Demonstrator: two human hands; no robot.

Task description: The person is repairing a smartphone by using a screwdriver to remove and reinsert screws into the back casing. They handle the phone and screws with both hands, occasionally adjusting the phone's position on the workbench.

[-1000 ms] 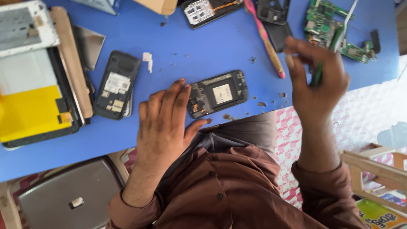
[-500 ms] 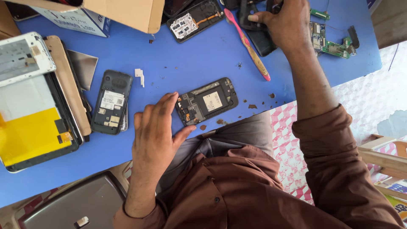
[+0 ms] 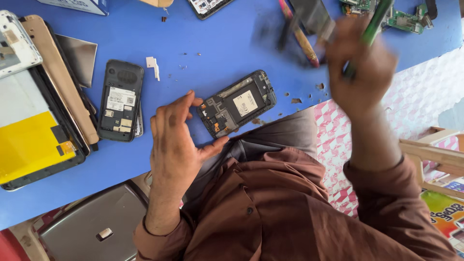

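Observation:
An opened black phone (image 3: pixel 238 104) with its back off lies on the blue table (image 3: pixel 208 43), near the front edge. My left hand (image 3: pixel 176 142) grips its left end between thumb and fingers. My right hand (image 3: pixel 360 70) hangs blurred above the table to the right, fingers closed on a green-handled tool (image 3: pixel 372 26) and on a dark flat piece (image 3: pixel 314 17) that sticks out to the left.
A second opened black phone (image 3: pixel 121 101) lies to the left, beside a stack of tablet parts with a yellow panel (image 3: pixel 29 145). A small white clip (image 3: pixel 153 65), a pink-handled tool (image 3: pixel 302 41) and green circuit boards (image 3: pixel 403 17) lie farther back. A grey case (image 3: pixel 96 222) sits below the table.
My right hand has come back from the far edge toward me, now carrying the green tool and a dark piece. My left hand's fingers have lifted off the phone's face to pinch its end.

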